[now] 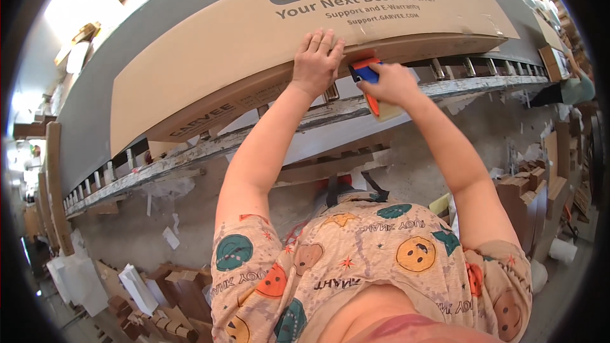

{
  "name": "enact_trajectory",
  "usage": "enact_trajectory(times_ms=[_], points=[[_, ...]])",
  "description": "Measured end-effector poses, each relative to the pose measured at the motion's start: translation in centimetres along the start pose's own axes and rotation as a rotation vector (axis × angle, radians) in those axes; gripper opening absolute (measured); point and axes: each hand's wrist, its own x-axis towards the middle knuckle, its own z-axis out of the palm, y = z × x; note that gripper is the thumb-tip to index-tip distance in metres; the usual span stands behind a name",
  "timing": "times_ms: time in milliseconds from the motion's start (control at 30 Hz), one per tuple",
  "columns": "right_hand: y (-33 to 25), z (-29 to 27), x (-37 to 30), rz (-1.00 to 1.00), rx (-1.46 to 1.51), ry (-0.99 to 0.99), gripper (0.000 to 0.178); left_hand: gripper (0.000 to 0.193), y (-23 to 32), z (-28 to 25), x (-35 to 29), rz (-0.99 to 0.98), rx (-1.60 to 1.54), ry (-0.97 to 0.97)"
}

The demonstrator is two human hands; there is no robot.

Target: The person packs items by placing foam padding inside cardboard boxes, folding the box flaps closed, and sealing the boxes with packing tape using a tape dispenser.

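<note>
A long brown cardboard box with dark print lies across a roller conveyor in front of me. My left hand rests flat on the box near its close edge, fingers stretched out. Just right of it, my right hand grips a tape dispenser with orange and blue parts. The dispenser's front end is against the near side of the box, or very close to it. My fingers cover part of its handle, and a pale yellowish roll shows below.
Metal rollers line the conveyor's near edge. Cardboard pieces are stacked at the lower left, with more stacked cardboard at the right. Another person is partly visible at the far right. Scraps of paper lie on the floor.
</note>
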Motion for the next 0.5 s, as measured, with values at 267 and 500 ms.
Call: enact_trajectory(times_ms=[267, 500], points=[[-0.5, 1.5, 6.2, -0.113, 0.091, -0.453, 0.056, 0.115, -1.2, 3.0, 6.7, -0.021, -0.086, -0.886], [0.3, 1.5, 7.2, -0.256, 0.363, -0.585, 0.052, 0.120, 0.8, 0.7, 7.3, -0.223, 0.012, -0.920]])
